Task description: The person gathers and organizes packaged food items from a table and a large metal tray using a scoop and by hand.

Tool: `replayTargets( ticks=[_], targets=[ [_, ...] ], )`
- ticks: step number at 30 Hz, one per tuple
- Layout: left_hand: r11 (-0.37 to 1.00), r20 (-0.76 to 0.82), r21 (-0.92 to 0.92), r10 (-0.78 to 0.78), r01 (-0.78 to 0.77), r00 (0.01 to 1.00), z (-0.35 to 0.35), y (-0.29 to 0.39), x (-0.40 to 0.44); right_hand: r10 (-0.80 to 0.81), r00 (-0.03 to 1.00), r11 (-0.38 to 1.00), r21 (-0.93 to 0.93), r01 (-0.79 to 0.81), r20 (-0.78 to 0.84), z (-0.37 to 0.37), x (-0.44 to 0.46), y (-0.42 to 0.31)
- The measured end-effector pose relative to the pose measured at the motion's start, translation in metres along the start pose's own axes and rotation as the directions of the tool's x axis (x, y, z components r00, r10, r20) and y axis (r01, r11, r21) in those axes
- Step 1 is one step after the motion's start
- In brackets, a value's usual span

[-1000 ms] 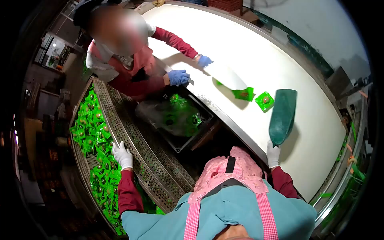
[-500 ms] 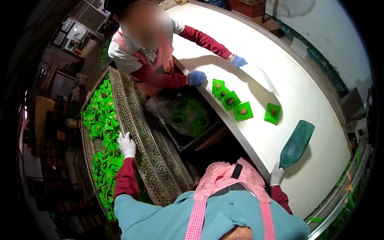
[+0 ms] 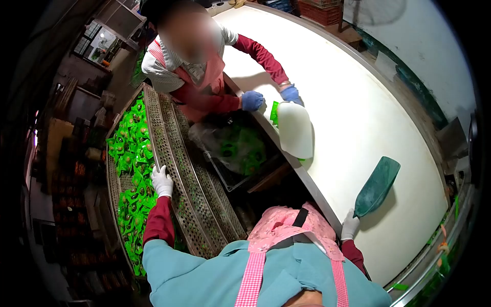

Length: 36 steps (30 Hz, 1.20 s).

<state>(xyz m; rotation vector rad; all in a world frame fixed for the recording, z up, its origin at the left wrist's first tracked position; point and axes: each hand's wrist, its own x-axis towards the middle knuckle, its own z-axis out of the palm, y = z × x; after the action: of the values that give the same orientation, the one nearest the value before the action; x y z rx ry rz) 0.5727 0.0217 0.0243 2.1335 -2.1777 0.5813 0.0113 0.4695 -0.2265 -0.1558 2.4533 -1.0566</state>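
My left hand (image 3: 162, 182), in a white glove, grips the near rim of a perforated metal tray (image 3: 186, 169). Beyond that rim lie many green packets (image 3: 134, 202), each with a dark round item inside. On the right, my right hand (image 3: 350, 225), also white-gloved, is closed round the handle of a dark green scoop (image 3: 377, 187) over the white table (image 3: 337, 163). The scoop's blade points away from me.
Across the table corner a person in blue gloves holds a white sheet-like scraper (image 3: 295, 130) over green packets (image 3: 274, 113). Below the table edge stands a black crate (image 3: 232, 184) with a clear plastic bag and green packets. A metal rail (image 3: 427, 271) runs at the right.
The other person's scraper has swept left and toward the table edge, now covering most of the packets there. My hands have barely moved; the scoop has shifted slightly.
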Motion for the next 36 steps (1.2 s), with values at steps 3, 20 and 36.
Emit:
replayTargets(
  ticks=[3,20,36],
  targets=[
    [0.999,0.023,-0.011,-0.030,0.031,0.999,-0.006,0.004,-0.001,-0.079,0.997,0.997,-0.017,0.078,-0.028,-0.011,-0.019,-0.037],
    [0.997,0.043,-0.045,-0.053,0.055,0.998,-0.005,0.002,0.002,-0.149,0.988,0.977,-0.163,0.141,-0.038,0.004,0.004,0.009],
    [0.985,0.032,-0.164,-0.052,0.056,0.998,-0.004,-0.002,-0.003,-0.097,0.995,0.972,-0.218,0.090,-0.022,-0.016,-0.027,-0.063]
  ],
)
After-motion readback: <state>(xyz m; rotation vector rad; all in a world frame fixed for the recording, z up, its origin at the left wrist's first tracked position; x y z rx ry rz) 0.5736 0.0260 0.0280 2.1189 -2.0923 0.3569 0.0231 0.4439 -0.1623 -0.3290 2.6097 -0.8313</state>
